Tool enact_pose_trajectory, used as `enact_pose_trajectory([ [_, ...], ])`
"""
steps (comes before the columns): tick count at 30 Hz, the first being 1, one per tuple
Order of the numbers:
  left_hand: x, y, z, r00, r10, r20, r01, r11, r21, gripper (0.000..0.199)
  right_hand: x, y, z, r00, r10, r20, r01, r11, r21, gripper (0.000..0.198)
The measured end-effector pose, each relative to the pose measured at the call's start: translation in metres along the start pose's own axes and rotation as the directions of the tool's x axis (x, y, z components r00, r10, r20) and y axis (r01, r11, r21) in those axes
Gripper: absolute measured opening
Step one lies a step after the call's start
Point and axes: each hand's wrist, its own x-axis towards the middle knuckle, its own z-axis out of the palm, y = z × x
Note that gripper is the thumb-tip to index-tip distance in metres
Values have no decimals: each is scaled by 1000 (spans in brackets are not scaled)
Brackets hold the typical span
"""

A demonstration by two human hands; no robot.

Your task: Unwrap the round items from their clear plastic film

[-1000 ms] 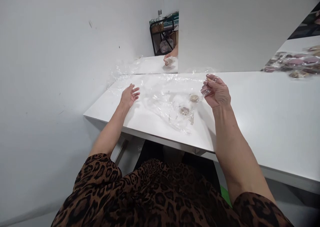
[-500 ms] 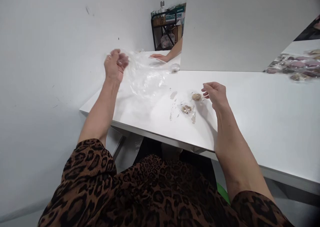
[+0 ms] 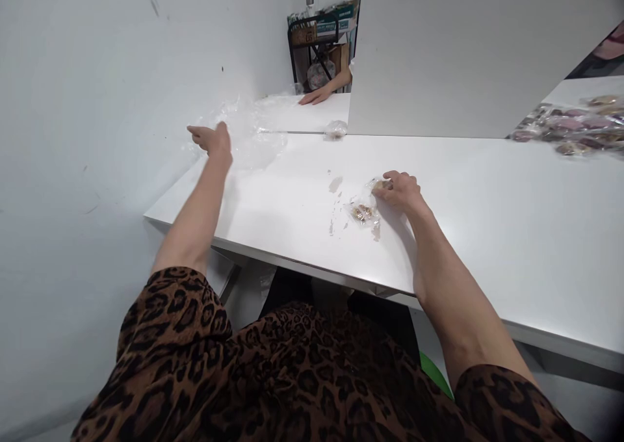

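Newly, right hand (image 3: 400, 190) around packet (image 3: 379, 186)

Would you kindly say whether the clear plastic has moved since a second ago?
Yes, the clear plastic has moved left, away from the marks on the white table, toward the wall.

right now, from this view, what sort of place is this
Probably a shared indoor workroom: a long white table, small wrapped items on it, and another person's hand beyond.
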Motion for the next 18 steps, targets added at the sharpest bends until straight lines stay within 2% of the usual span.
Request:
enact_pose_trajectory([
  [1,-23,-8,8,997,58,-56,-53,996,78,64,2,1,0,1000,10,-8,-10,1000,28,55],
  [2,-49,-15,18,990,138,-33,-132,980,150,67,3,2,0,1000,25,-13,-24,998,55,57],
  [3,-78,-20,27,976,201,87,-215,955,202,67,4,3,0,999,43,-15,-42,996,77,59],
  [4,-107,-23,37,942,237,238,-294,925,241,65,5,4,-1,998,61,-10,-60,994,96,59],
  [5,-135,-24,47,880,243,407,-370,889,270,61,6,5,-1,997,75,3,-75,991,113,57],
  [6,-162,-24,57,780,210,589,-445,849,286,60,6,6,-2,996,84,21,-86,987,137,52],
  [7,-186,-23,67,659,157,736,-513,809,287,61,6,7,-2,995,91,37,-96,981,171,47],
  [8,-206,-20,77,546,93,833,-563,776,283,64,5,7,-2,994,97,50,-105,972,210,41],
  [9,-222,-18,86,448,27,894,-605,745,281,66,4,8,-2,993,103,55,-113,962,250,38],
  [10,-234,-15,93,373,-35,927,-637,717,283,67,3,9,-3,993,109,52,-120,950,287,35],
  [11,-243,-13,100,320,-84,944,-661,694,286,66,3,9,-3,992,117,41,-124,940,317,34],
  [12,-248,-11,106,287,-117,951,-676,678,288,64,2,9,-5,992,122,26,-124,934,336,32],
  [14,-251,-9,113,260,-133,956,-686,672,280,58,-1,8,-10,991,130,10,-123,912,391,31],
  [16,-251,-8,117,259,-113,959,-666,699,262,51,-4,5,-18,991,131,29,-128,850,510,32],
  [18,-252,-9,120,277,-88,957,-631,734,250,47,-9,1,-27,993,53,103,-108,749,654,35],
])
